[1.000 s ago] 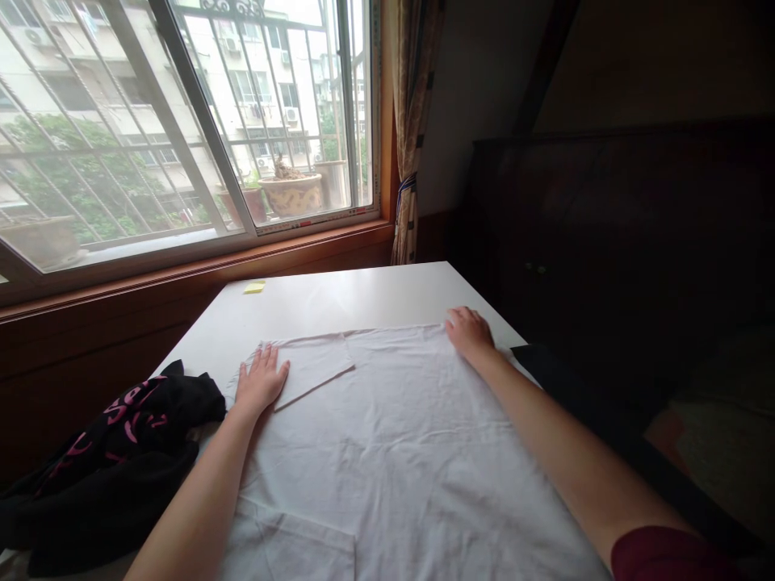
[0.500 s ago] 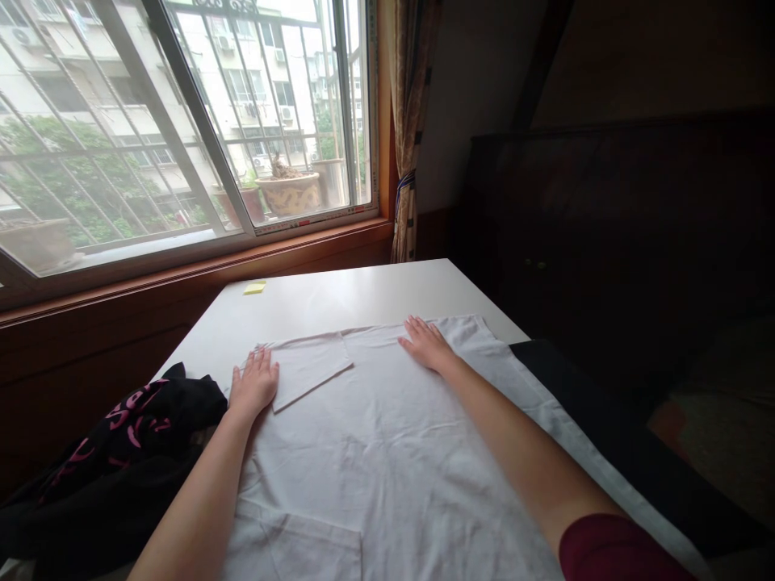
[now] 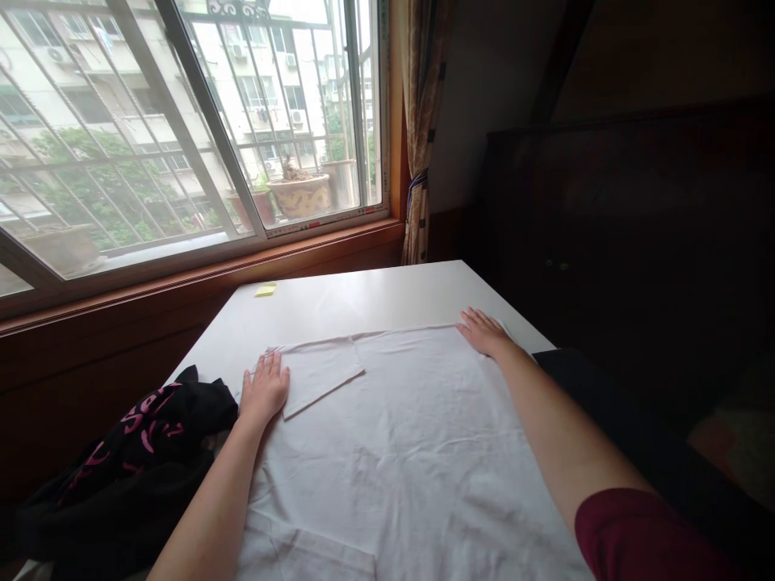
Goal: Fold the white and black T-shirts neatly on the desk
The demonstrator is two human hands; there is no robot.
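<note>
A white T-shirt (image 3: 424, 411) lies spread over the white table, with one short sleeve (image 3: 324, 371) turned inward near its far left part and another at the bottom left. My left hand (image 3: 266, 386) rests flat on the shirt beside that far sleeve, fingers stretched forward. At the shirt's far right corner lies my right hand (image 3: 483, 329), palm down with its fingers extended on the cloth. Neither hand grips anything. Faint wrinkles run across the middle of the shirt.
A crumpled black garment with pink lettering (image 3: 145, 428) lies at the table's left edge. The white table (image 3: 363, 298) carries a yellow sticky note (image 3: 266, 290) at its far left. Beyond stand a barred window (image 3: 242, 121) and a tied curtain (image 3: 419, 194). Something dark (image 3: 581, 387) borders the right side.
My right hand has slid to the right along the shirt's far edge, out to its corner. My left hand stays in place on the cloth. The view has shifted slightly left.
</note>
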